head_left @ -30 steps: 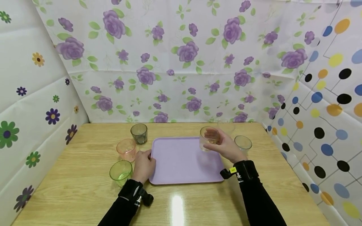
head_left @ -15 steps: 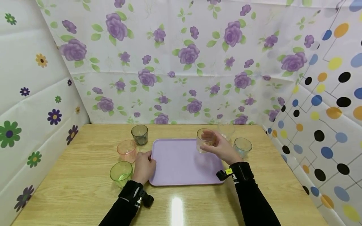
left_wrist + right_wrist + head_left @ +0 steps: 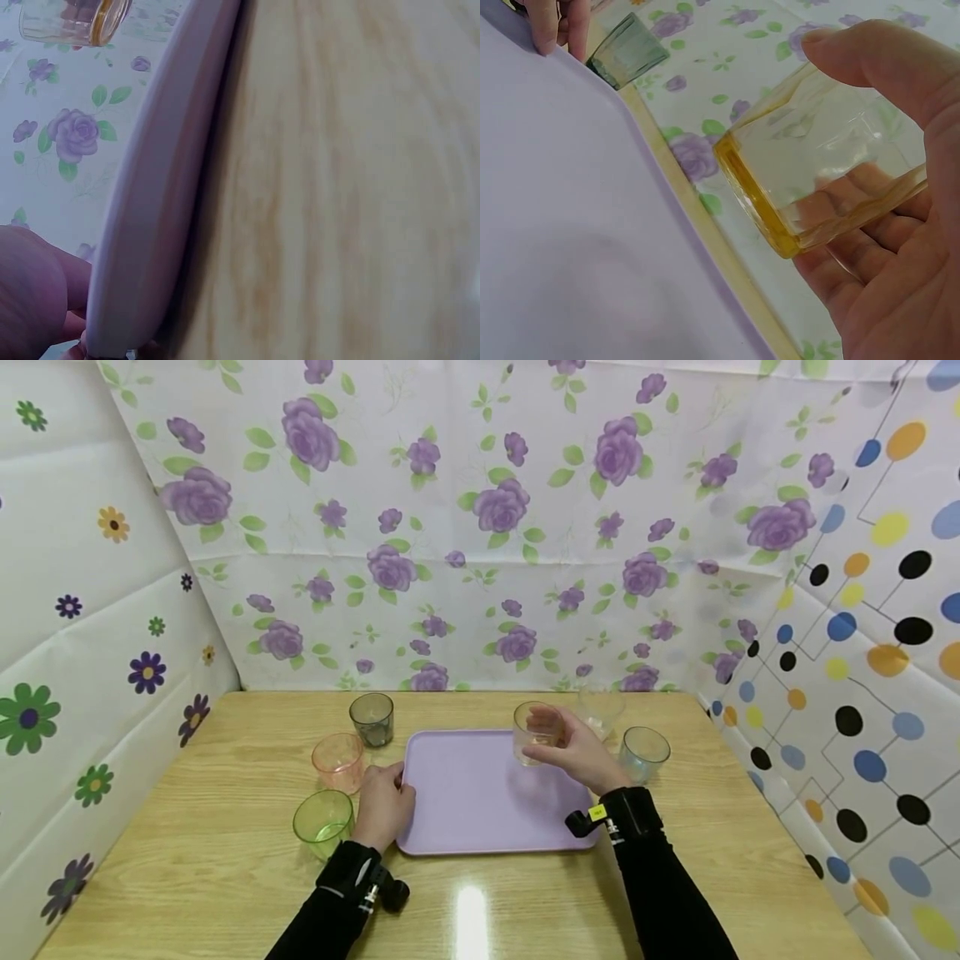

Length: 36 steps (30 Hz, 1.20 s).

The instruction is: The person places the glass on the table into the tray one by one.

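A lilac rectangular tray (image 3: 480, 810) lies on the wooden table. My left hand (image 3: 384, 806) grips its left rim, thumb and fingers at the edge. The left wrist view has the tray's side wall (image 3: 150, 195) up close, with part of the left hand (image 3: 34, 292) at the near corner. Over the tray's back right part, my right hand (image 3: 585, 756) holds a clear, faintly amber drinking glass (image 3: 527, 735). In the right wrist view the glass (image 3: 757, 169) is held from its side between thumb and fingers, its thick yellow base facing the tray, apart from it.
Left of the tray stand a smoky grey glass (image 3: 371, 720), a pink glass (image 3: 337, 763) and a green glass (image 3: 322, 825), the last two close by my left hand. A clear glass (image 3: 602, 710) and a pale blue glass (image 3: 645, 753) stand on the right. Patterned cloth walls (image 3: 450, 618) enclose the table.
My right hand has moved a little to the left with the amber glass, further over the tray. The left hand keeps its grip on the tray's rim.
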Motion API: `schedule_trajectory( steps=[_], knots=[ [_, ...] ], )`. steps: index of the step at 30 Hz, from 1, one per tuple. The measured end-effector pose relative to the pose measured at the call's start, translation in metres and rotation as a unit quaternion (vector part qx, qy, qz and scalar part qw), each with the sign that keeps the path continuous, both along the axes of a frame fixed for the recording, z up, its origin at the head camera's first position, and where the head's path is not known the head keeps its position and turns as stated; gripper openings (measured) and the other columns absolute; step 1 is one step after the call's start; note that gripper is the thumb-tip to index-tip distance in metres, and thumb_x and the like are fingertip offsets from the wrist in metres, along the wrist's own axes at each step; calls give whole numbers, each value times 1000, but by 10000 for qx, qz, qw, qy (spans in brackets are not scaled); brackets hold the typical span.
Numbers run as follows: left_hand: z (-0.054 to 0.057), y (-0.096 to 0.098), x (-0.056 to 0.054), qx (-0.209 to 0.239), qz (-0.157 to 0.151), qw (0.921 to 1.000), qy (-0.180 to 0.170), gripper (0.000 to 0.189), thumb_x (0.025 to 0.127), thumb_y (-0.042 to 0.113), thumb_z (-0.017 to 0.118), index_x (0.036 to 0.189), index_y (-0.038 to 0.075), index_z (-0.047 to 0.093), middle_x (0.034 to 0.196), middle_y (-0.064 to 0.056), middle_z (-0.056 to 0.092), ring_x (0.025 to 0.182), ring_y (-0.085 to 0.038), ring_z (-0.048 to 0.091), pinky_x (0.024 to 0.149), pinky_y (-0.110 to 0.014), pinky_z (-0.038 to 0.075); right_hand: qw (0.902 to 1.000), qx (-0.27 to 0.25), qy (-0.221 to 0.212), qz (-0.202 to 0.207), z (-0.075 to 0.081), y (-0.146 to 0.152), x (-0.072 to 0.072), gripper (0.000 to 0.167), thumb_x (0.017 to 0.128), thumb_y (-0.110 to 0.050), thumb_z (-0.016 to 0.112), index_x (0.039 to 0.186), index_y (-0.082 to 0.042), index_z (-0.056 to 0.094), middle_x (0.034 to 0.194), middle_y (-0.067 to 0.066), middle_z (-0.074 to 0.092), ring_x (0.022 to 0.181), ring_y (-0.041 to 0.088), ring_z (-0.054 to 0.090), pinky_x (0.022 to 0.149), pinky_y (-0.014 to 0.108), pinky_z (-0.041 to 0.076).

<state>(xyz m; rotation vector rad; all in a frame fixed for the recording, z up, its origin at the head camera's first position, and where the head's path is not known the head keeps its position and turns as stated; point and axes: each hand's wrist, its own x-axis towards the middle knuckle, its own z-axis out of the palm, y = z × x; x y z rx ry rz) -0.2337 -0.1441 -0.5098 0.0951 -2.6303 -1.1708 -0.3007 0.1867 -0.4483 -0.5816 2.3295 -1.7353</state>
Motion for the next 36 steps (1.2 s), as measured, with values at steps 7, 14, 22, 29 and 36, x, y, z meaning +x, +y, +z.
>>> schedule_trajectory(
  steps=[7,14,22,29,36],
  knots=[
    [-1,0,0,7,-5,10000,-52,49,93,-2,56,137,-21,64,98,-21,61,97,-32,54,80,-38,47,10000,-68,20,47,-1,-8,-2,75,100,-15,81,165,-7,43,165,23,51,152,40,50,121,47,43],
    [0,0,1,-1,10,9999,-153,49,94,-2,56,138,-20,64,99,-20,60,98,-32,54,81,-39,47,9996,-221,-146,109,-6,-17,-8,76,99,-15,82,164,-7,43,166,25,49,152,40,49,122,50,43],
    [0,0,0,13,16,9999,-135,48,95,-2,57,140,-19,64,100,-20,61,99,-31,54,81,-38,47,9999,-95,-111,86,-10,-29,-12,77,98,-19,84,164,-8,44,165,23,51,151,38,52,126,56,40],
    [1,-2,-1,-25,20,9999,-106,48,95,-2,57,140,-18,64,99,-20,61,99,-31,54,80,-38,47,9999,-41,-27,109,-11,-41,-15,80,98,-20,84,165,-6,43,165,24,51,149,37,55,125,54,43],
    [1,0,0,-16,50,9999,-123,47,95,-2,59,139,-19,64,98,-20,62,97,-30,55,79,-36,47,9999,118,-122,2,-14,-49,-13,72,96,-26,87,159,-20,52,162,16,57,146,33,57,124,54,44]
  ],
)
